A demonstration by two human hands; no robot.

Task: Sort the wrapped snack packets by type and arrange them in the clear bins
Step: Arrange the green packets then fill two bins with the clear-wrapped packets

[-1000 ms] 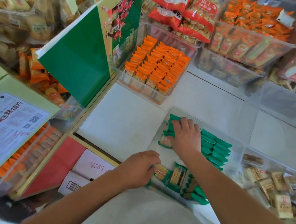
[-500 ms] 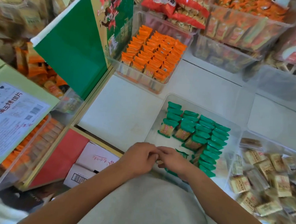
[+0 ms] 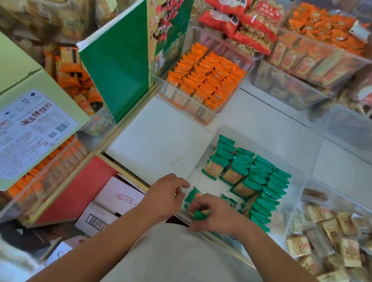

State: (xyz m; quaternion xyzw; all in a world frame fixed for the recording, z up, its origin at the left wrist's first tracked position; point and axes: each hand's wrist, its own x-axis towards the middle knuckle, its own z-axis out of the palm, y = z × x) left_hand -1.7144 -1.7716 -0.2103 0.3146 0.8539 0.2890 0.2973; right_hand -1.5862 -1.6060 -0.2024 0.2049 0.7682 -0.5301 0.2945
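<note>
Rows of green packets (image 3: 263,180) filled the right side of the clear bin (image 3: 267,144), overlapped apparently to save room. At its near left corner the right hand (image 3: 217,214) pinched a loose green packet (image 3: 199,214), likely to join those rows. The left hand (image 3: 166,194) curled alongside, its grasp impossible to tell.

Green packets (image 3: 259,178) overlap in tidy rows along the far and right sides of a clear bin (image 3: 202,183); a few lie loose at its near left corner. Orange packets (image 3: 208,76) fill a second bin (image 3: 183,101) in neat rows.
</note>
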